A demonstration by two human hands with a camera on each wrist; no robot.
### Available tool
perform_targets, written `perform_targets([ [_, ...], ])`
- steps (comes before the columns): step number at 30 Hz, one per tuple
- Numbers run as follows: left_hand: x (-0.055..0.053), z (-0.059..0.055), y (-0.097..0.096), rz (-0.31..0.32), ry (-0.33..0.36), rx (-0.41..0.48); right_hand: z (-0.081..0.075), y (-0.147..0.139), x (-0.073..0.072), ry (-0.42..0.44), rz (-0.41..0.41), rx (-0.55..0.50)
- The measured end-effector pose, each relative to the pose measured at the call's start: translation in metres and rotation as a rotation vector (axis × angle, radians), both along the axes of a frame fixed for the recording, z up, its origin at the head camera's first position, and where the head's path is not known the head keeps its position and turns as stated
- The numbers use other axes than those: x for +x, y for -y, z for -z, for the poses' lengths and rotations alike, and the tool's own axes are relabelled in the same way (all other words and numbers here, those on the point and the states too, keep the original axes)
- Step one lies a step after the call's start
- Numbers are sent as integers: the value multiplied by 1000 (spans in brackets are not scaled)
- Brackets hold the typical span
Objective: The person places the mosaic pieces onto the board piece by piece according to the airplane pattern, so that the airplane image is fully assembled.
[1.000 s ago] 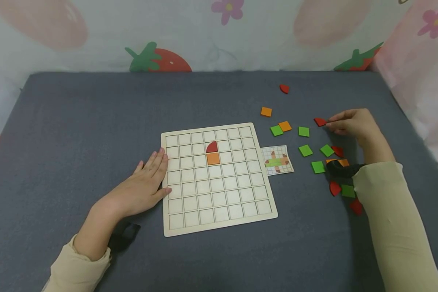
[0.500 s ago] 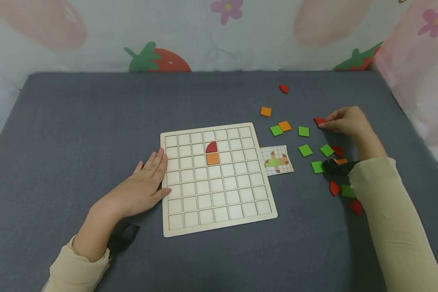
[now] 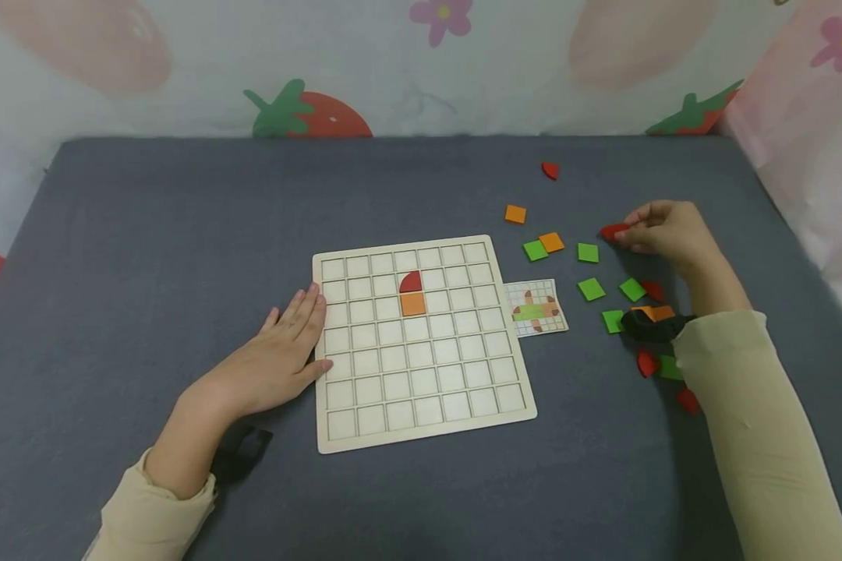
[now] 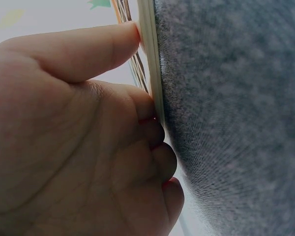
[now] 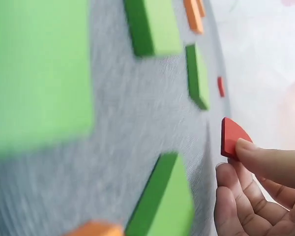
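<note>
My right hand pinches a red quarter-circle tile between thumb and fingers, at the far right of the loose tiles. In the right wrist view the thumb lies on the tile's face. My left hand lies with straight fingers against the left edge of the wooden grid board; the left wrist view shows the fingertips at the board's edge. On the board, one red quarter-circle tile sits in a cell directly above an orange square tile.
A printed pattern card sticks out from under the board's right side. Several green square tiles, orange squares and red quarter circles lie scattered on the grey cloth to the right. A patterned curtain hangs behind.
The right hand has shifted slightly left and its thumb and fingers have closed on the red quarter-circle tile, which now looks tilted. The left hand and board stay in place.
</note>
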State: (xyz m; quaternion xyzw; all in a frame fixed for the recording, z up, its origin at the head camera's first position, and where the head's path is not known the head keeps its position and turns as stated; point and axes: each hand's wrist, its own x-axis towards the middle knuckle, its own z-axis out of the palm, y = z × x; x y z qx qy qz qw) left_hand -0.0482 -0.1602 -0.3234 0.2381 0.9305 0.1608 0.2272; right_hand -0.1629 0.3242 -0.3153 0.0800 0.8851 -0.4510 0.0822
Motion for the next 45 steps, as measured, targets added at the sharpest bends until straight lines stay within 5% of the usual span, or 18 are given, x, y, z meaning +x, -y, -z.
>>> perform_targets([
  [28, 3, -9, -6, -8, 2, -20, -35, 110, 20, -45, -198, -186],
  [45, -4, -9, -10, 26, 22, -20, -25, 180, 37, 56, -353, -301],
])
